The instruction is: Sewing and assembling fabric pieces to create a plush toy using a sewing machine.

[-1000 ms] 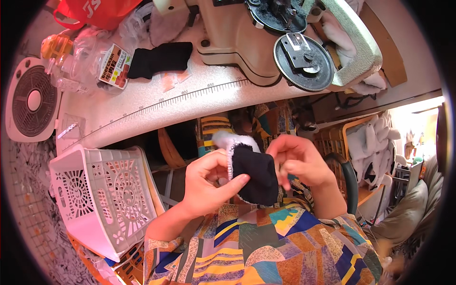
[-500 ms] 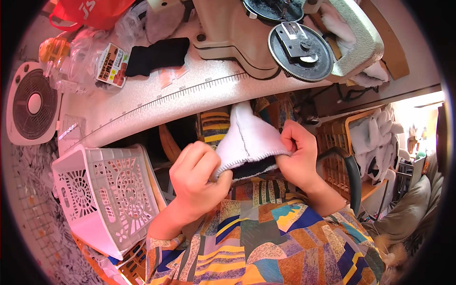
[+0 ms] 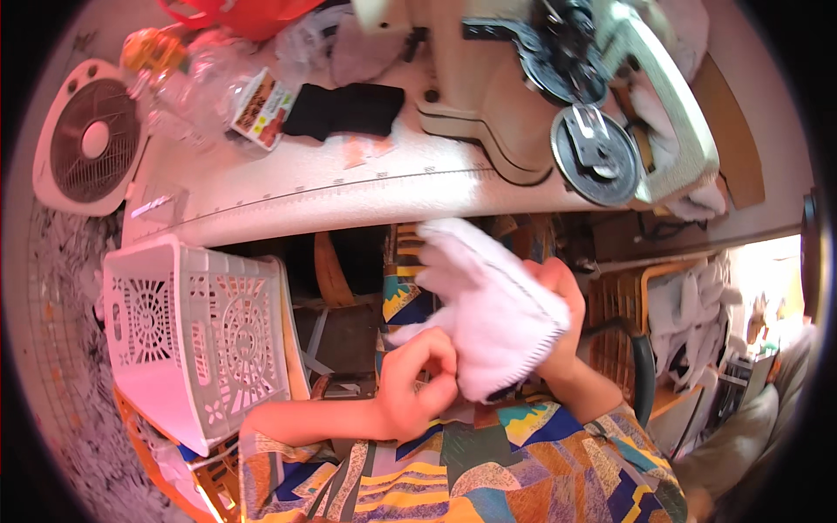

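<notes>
A white fleece glove [image 3: 501, 309] with a dark overlock-stitched edge hangs tilted in front of my lap, its finger parts toward the upper left. My right hand [image 3: 562, 305] grips it from the right, with most of the fingers hidden behind the cloth. At the glove's lower left edge, my left hand [image 3: 414, 383] is closed, thumb and forefinger curled into a ring, the tips pinching at the fabric. A dark lining barely shows at the opening.
Ahead stands a sewing machine [image 3: 497, 122] on a pale worktable [image 3: 288, 205] with a printed ruler. A black cloth [image 3: 344, 111], clear plastic bags and a fan [image 3: 94, 135] lie left. A white crate [image 3: 240, 349] is lower left; white pieces fill a basket [image 3: 645, 292] right.
The glove has turned from its opening facing me to a slanted side view. My left hand has moved right and down along its edge; my right hand has shifted slightly right. The view has shifted.
</notes>
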